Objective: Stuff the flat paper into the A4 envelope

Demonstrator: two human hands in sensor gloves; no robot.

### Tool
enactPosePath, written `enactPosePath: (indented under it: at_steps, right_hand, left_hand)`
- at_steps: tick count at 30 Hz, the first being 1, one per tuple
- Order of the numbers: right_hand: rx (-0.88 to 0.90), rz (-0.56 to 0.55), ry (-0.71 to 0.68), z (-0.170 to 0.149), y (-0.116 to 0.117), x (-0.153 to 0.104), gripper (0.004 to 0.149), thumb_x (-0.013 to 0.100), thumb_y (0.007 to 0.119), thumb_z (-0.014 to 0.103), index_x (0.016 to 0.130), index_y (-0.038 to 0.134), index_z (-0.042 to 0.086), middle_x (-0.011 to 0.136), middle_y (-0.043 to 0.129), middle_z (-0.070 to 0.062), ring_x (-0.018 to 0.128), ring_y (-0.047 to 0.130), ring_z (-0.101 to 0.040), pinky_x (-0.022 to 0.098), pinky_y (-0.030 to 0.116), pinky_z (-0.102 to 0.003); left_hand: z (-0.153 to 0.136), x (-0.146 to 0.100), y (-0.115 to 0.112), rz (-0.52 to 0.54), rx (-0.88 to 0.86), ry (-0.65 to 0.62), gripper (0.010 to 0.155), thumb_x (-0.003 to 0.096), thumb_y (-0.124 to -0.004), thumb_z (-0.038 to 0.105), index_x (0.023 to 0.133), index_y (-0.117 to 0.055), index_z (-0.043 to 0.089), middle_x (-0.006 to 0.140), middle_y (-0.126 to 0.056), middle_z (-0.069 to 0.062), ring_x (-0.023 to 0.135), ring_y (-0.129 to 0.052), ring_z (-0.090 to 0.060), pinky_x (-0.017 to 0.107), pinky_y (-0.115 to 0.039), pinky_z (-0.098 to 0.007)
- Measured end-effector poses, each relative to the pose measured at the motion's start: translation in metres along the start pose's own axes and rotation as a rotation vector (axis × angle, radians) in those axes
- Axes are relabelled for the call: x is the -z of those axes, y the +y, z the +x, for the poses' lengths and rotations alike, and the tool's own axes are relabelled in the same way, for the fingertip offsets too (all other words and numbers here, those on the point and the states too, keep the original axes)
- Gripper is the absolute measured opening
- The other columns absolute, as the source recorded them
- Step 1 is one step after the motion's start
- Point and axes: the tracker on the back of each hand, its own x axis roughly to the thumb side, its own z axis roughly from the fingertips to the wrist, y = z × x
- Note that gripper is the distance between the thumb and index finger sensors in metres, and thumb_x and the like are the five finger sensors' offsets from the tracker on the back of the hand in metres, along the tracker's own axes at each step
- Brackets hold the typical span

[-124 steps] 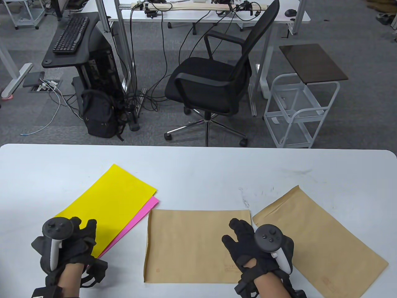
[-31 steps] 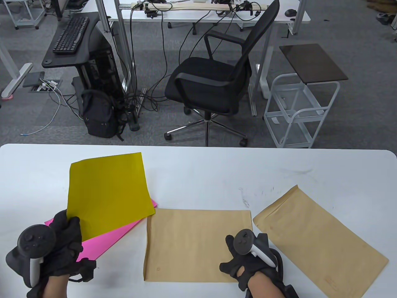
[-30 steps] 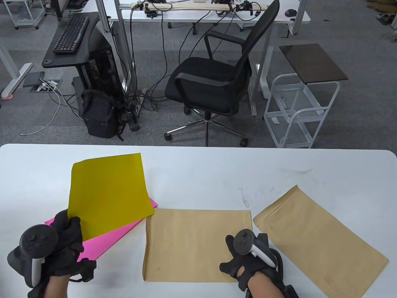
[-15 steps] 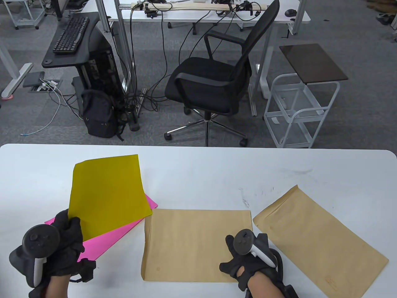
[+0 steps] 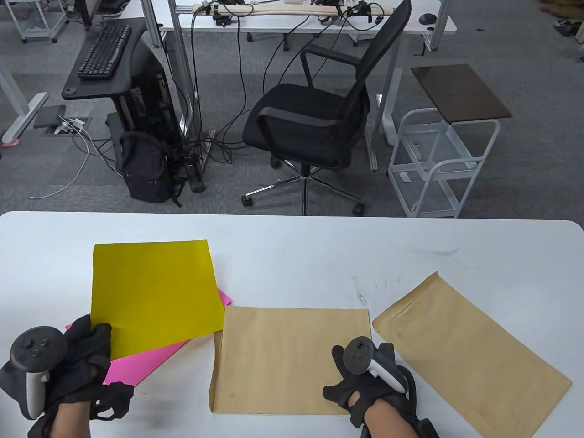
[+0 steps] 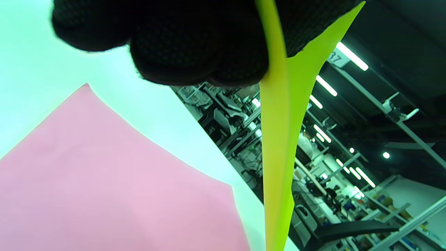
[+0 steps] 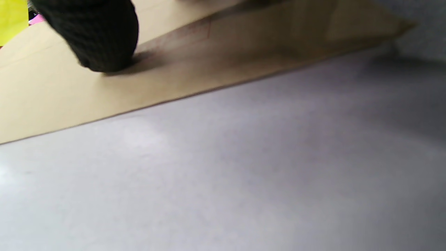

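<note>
My left hand (image 5: 86, 351) pinches the near left corner of a yellow sheet (image 5: 153, 294) and holds it lifted over a pink sheet (image 5: 141, 362) that lies flat on the white table (image 5: 292, 255). In the left wrist view the yellow sheet (image 6: 277, 146) shows edge-on between my fingers (image 6: 195, 45), with the pink sheet (image 6: 104, 188) below. A brown envelope (image 5: 283, 360) lies in front of me. My right hand (image 5: 365, 383) rests on its near right part; the right wrist view shows a fingertip (image 7: 94, 35) pressing the envelope (image 7: 209, 59).
A second brown envelope (image 5: 470, 356) lies slanted at the right of the table. Beyond the far table edge stand a black office chair (image 5: 315, 118), a white trolley (image 5: 438, 159) and a black backpack (image 5: 146, 169).
My left hand has moved left and nearer with the yellow sheet, which has turned squarer to the table edge. The near left corner of the middle envelope shifted slightly. My right hand has stayed put.
</note>
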Motion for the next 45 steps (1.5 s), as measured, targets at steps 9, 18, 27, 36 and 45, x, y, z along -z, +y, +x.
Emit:
enactPosePath:
  at_steps: [9,18,27,36,45]
  right_hand:
    - [0.0,0.0,0.0,0.0,0.0,0.0,0.084,0.045,0.085,0.063,0.108,0.033,0.042,0.11,0.013,0.002,0.105,0.018,-0.035,0.071,0.027,-0.066]
    - [0.004,0.0,0.002,0.0,0.0,0.0,0.084,0.045,0.085,0.063,0.108,0.033,0.043,0.11,0.013,0.002,0.105,0.017,-0.035,0.071,0.026,-0.065]
    - [0.004,0.0,0.002,-0.001,0.0,0.001,0.084,0.045,0.085,0.063,0.108,0.033,0.043,0.11,0.013,0.003,0.105,0.018,-0.035,0.071,0.026,-0.065]
    - [0.007,0.001,0.004,-0.002,0.0,0.001,0.084,0.045,0.085,0.063,0.108,0.033,0.043,0.11,0.013,0.003,0.105,0.017,-0.034,0.071,0.026,-0.065]
    - [0.009,0.001,0.003,-0.003,-0.001,0.001,0.084,0.045,0.085,0.063,0.108,0.033,0.043,0.11,0.013,0.003,0.105,0.017,-0.034,0.071,0.026,-0.065]
  left_hand:
    - [-0.016,0.011,0.005,-0.19,-0.017,0.071,0.046,0.0451,-0.082,0.036,0.086,-0.088,0.018,0.053,-0.103,0.006,0.037,-0.105,-0.019,0.036,-0.092,-0.041]
    - [-0.026,0.016,0.01,-0.282,-0.014,0.081,0.046,0.0453,-0.082,0.036,0.087,-0.088,0.018,0.054,-0.103,0.006,0.038,-0.105,-0.019,0.037,-0.092,-0.042]
    - [-0.032,0.018,0.014,-0.356,0.001,0.109,0.046,0.0454,-0.082,0.036,0.087,-0.089,0.018,0.054,-0.103,0.006,0.038,-0.105,-0.02,0.037,-0.091,-0.042]
    - [-0.044,0.021,0.02,-0.413,-0.007,0.14,0.045,0.0455,-0.082,0.036,0.087,-0.089,0.017,0.054,-0.103,0.006,0.039,-0.105,-0.02,0.038,-0.091,-0.042]
    - [-0.052,0.022,0.023,-0.452,-0.018,0.162,0.045,0.0446,-0.084,0.035,0.085,-0.091,0.017,0.053,-0.104,0.005,0.037,-0.106,-0.021,0.037,-0.092,-0.043]
